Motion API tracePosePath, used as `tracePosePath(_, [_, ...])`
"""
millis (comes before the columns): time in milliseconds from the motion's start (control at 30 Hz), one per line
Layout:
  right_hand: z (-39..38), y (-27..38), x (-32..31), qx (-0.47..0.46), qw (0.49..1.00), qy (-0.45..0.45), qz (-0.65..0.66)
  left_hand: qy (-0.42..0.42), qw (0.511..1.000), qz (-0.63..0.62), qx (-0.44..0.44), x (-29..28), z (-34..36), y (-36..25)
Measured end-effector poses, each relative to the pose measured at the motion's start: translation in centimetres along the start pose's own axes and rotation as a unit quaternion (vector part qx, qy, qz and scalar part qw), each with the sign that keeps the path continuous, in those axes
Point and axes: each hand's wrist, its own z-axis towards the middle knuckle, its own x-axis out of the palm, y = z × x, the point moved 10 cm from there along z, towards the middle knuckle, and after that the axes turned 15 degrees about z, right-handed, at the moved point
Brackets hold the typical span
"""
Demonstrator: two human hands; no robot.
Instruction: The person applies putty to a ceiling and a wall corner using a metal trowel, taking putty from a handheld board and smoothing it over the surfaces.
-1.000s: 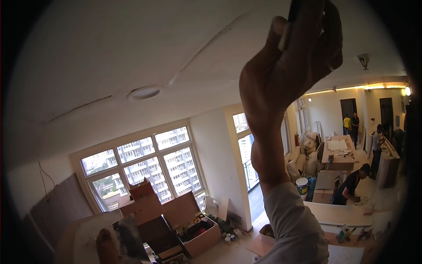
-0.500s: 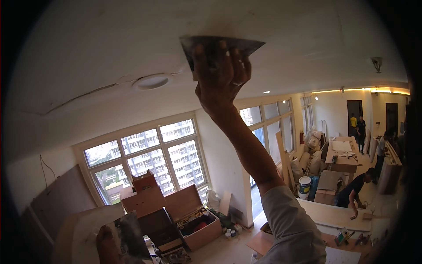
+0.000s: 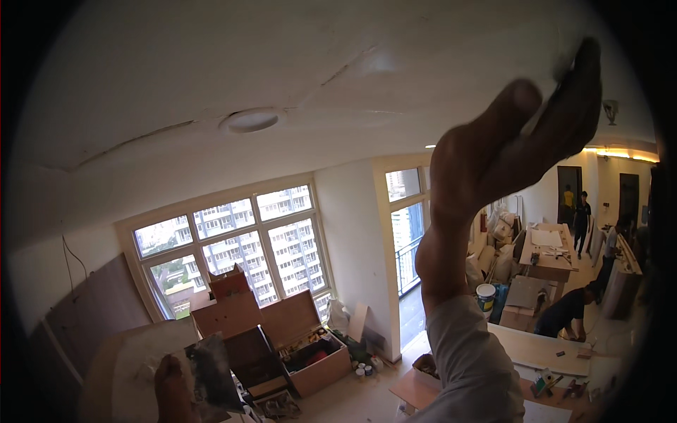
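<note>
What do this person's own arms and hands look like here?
The right arm wears a plain, light grey, creased sleeve, with bare forearm beyond it. The right hand and left hand show no gloves. No sleeve shows on the left. Both hands are too dim to make out any rings.

At the upper right of the frame, the right grip (image 3: 504, 151) is dark and its fingers blurred; whether it holds anything cannot be told. Its grey sleeve (image 3: 472, 366) runs off the lower edge. At the lower left, that edge cuts off the left grip (image 3: 169, 388) and the pale board (image 3: 127, 352), and how the fingers meet the dark plate (image 3: 215, 374) is unclear. Items on the far worktop (image 3: 543, 271), at right, are too small to name.
</note>
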Motion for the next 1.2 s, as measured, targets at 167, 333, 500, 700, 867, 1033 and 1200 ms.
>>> tracePosePath(167, [-1.2,-0.1,3.9,-0.042,0.996,0.022,-0.077,0.034,0.999,-0.040,0.009,0.6,0.1,0.0])
tracePosePath(333, [-8.0,3.8,7.9,0.036,0.986,0.144,-0.075,0.031,0.999,-0.026,0.012,0.7,-0.6,-0.6])
tracePosePath(500, [-16.0,4.7,10.7,0.018,0.989,0.135,-0.051,0.038,0.999,0.008,0.027,0.2,-0.3,-0.3])
tracePosePath(700, [-23.9,3.9,11.2,0.039,0.977,0.208,-0.024,0.011,0.996,0.076,0.054,-1.3,1.0,0.5])
tracePosePath(867, [-23.4,4.3,9.5,0.073,0.945,0.319,-0.028,0.006,0.996,0.086,0.029,0.3,-0.5,-0.8])
tracePosePath(1033, [-14.5,3.0,3.3,0.072,0.972,0.224,-0.021,0.042,0.999,0.020,0.003,1.3,-0.6,-0.8])
tracePosePath(1200, [-3.3,0.1,1.9,0.050,0.998,-0.011,0.040,0.065,0.997,0.023,0.035,0.3,0.1,0.1])
